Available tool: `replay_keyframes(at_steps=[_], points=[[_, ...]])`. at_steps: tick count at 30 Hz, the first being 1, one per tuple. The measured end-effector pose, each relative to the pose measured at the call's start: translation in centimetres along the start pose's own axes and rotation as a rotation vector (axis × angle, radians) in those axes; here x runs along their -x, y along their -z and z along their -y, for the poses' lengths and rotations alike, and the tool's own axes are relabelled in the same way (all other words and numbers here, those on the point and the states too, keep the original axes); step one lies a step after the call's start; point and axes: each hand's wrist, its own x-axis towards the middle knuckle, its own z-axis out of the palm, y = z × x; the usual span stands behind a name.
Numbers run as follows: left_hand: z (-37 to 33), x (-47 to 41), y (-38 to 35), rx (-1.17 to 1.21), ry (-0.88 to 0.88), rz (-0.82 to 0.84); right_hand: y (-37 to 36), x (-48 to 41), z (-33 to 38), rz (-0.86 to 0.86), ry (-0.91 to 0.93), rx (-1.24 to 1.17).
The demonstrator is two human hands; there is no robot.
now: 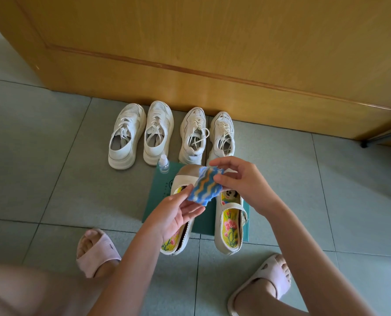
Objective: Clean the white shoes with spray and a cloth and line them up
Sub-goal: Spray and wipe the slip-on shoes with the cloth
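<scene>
Both hands hold a blue cloth point(207, 185) with orange and white wavy stripes above a pair of cream strap shoes. My right hand point(240, 181) pinches its upper right edge; my left hand point(178, 210) pinches its lower left corner. The cream shoes, left one point(178, 242) and right one point(229, 226), have flowered insoles and lie on a teal box point(158, 197). A small clear spray bottle point(163, 164) stands at the box's far left corner. Two pairs of white sneakers stand in a row by the wooden door: one pair point(141, 135) at left, the other point(207, 137) at right.
The wooden door point(190, 53) rises right behind the sneakers. My feet in pink slippers point(96, 252) point(265, 281) rest on the grey tiled floor point(41, 156) on either side of the box. A thin dark metal leg point(383, 135) touches down at far right.
</scene>
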Motion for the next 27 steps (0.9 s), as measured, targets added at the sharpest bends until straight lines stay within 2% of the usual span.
replay_keyframes(at_steps=[7, 13, 18, 22, 25, 27], points=[[0.0, -0.3, 0.5, -0.016, -0.173, -0.117, 0.2, -0.2, -0.8, 0.001, -0.069, 0.106], [0.0, 0.1, -0.2, -0.337, -0.421, -0.179, 0.9, -0.4, -2.0, -0.018, -0.170, 0.251], [-0.6, 1.2, -0.9, -0.531, -0.617, -0.017, 0.2, -0.6, -1.9, -0.069, -0.174, 0.228], [-0.9, 1.3, -0.9, -0.547, -0.581, 0.053, -0.6, -1.0, -1.9, -0.041, -0.270, 0.075], [-0.8, 1.3, -0.7, -0.547, -0.546, 0.057, -0.7, -0.9, -1.5, -0.053, -0.184, -0.043], [-0.6, 1.1, -0.5, -0.575, -0.561, 0.014, -0.5, -0.9, -1.4, -0.132, -0.126, -0.026]])
